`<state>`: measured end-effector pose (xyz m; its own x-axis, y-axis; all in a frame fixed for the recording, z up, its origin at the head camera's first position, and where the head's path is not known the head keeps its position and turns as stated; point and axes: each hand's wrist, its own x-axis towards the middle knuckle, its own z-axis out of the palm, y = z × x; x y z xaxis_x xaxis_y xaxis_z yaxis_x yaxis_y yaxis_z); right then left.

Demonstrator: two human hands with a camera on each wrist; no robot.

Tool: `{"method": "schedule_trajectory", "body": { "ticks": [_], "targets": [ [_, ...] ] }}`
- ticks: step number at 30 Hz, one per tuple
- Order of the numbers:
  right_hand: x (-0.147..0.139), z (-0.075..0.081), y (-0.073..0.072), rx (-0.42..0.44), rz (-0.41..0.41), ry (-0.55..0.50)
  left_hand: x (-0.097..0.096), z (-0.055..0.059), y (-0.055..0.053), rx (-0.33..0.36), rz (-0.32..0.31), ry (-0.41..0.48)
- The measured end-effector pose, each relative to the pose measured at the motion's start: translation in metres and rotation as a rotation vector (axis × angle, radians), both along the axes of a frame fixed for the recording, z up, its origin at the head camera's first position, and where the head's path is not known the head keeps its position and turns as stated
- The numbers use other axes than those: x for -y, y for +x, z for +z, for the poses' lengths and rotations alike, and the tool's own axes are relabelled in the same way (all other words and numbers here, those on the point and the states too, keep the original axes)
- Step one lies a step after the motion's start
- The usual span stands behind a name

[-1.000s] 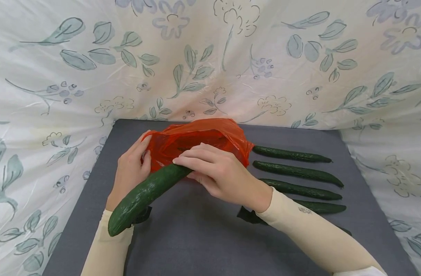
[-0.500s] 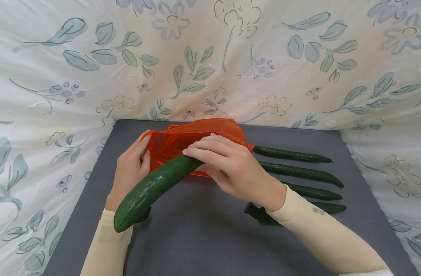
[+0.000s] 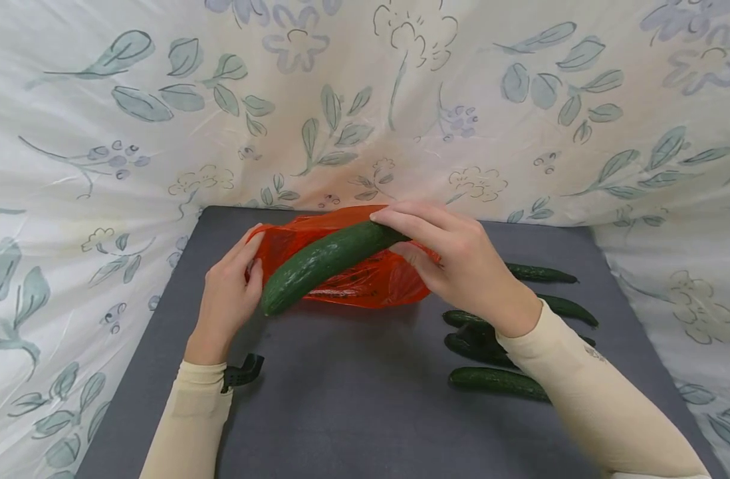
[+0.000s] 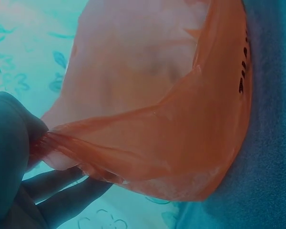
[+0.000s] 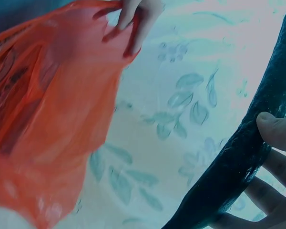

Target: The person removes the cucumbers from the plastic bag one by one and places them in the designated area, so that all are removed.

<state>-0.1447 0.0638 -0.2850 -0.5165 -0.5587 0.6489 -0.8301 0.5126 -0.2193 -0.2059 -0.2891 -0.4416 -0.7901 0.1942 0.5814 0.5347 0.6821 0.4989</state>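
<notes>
My right hand [image 3: 461, 256] grips a long dark green cucumber [image 3: 326, 263] by one end, its other end slanting down to the left. In the head view it overlaps the mouth of a red plastic bag [image 3: 365, 286]. The thumb [image 5: 276, 129] presses on the cucumber in the right wrist view, with the fingers on its other side. At the bag's left corner, my left hand [image 3: 230, 289] pinches the rim between thumb and fingers. The gathered plastic of the bag [image 4: 181, 138] shows at those fingertips in the left wrist view.
Several more cucumbers lie in a row on the dark table [image 3: 341, 399], partly behind the right forearm; one is the front cucumber [image 3: 496, 382]. A flower-print cloth [image 3: 353, 80] hangs along the back and sides. A black wrist mount [image 3: 245, 371] sits at the left wrist.
My right hand has moved up and right, carrying the cucumber from in front of the bag to over its mouth. The left hand keeps its hold on the rim, nearly still.
</notes>
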Motion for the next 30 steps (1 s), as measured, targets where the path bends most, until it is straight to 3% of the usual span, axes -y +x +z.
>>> {"method": "schedule_trajectory", "body": {
  "ticks": [20,30],
  "targets": [
    [-0.074,-0.015,-0.018,0.032,-0.206,0.017,-0.002,0.001,0.000,0.030,0.024,0.000],
    [-0.110,-0.019,-0.017,0.042,-0.314,0.068,-0.004,0.002,-0.001,0.023,0.034,-0.013]
  ]
}}
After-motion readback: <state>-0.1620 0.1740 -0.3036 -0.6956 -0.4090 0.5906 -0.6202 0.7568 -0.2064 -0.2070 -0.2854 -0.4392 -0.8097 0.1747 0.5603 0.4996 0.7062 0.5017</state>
